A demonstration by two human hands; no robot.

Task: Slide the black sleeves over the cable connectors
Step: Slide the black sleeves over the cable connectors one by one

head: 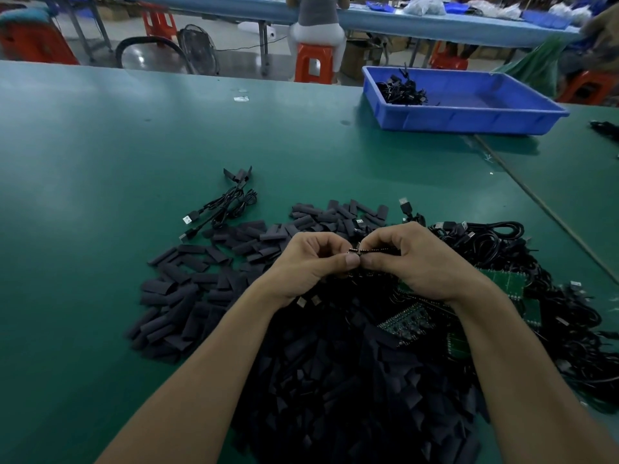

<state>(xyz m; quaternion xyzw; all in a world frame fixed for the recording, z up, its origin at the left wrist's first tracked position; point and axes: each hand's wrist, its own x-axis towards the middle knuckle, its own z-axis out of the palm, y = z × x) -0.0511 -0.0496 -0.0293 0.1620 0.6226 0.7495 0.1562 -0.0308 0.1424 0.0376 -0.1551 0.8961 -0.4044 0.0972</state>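
Both hands met above the heap, fingers pinched narrow. The left hand (311,262) and right hand (415,259) nipped a thin black piece (375,250) between thumb and forefinger. Which part was sleeve and which connector was too small to tell. A skewed push would likely buckle the soft sleeve, or drop it among the sleeves (181,293) piled on the counter (100,162). Cables (502,249) tangled at right, boards (407,324) lay under the right wrist, and the tray (469,118) stood well apart.
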